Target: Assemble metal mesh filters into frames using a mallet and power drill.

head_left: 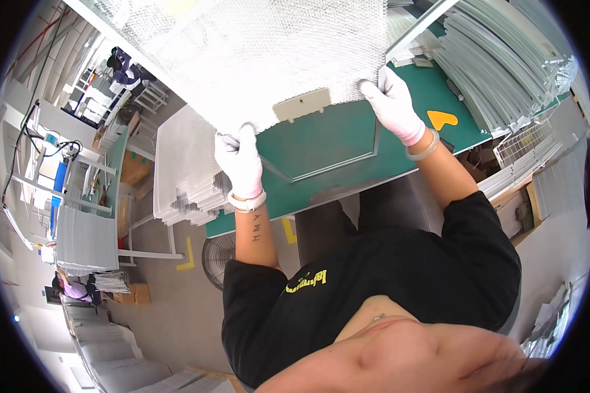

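Observation:
I hold a silvery mesh sheet [262,49] up over the green worktable [308,147]. My left hand [241,167], in a white glove, is closed on its near left corner. The other near corner is pinched in my right hand [394,108], also gloved. Beneath the sheet, a thin metal frame [334,169] lies flat on the table; its far part is hidden. A beige plate [301,105] with small tabs shows at the sheet's near edge. To the right of my right hand lies a yellow, curved flat tool [442,120].
Stacked mesh sheets [183,164] stand at the table's left. Long pale strips [498,65] are piled at the right, above a wire basket [524,141]. A floor fan [217,259] sits below the table's left corner. Two people [78,288] are farther off to the left.

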{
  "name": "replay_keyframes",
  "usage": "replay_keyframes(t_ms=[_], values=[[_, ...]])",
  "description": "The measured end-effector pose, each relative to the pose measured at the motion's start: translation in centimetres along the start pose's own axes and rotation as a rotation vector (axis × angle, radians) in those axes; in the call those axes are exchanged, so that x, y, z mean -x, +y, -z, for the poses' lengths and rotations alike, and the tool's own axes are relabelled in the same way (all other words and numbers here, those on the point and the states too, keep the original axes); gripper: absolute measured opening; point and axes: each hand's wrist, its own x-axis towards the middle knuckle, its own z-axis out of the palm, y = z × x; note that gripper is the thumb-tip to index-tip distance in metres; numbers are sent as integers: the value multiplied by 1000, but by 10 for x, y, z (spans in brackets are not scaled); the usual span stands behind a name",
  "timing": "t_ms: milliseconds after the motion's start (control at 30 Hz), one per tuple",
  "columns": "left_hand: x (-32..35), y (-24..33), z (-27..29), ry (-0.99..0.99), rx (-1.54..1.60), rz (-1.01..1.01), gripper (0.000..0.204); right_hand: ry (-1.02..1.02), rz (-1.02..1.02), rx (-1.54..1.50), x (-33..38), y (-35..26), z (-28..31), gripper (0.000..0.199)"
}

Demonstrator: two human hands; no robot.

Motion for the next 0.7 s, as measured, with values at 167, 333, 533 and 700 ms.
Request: replay_keyframes(t_ms=[167, 333, 533, 700], values=[[33, -56, 4, -164, 59, 246, 11, -41, -137, 207, 19, 58, 18, 33], [51, -60, 27, -316, 71, 467, 28, -250, -273, 220, 38, 62, 43, 36], [-20, 1, 16, -163, 221, 127, 13, -27, -79, 279, -23, -24, 11, 22], [-21, -3, 2, -91, 59, 64, 38, 144, 37, 329, -18, -15, -12, 25]])
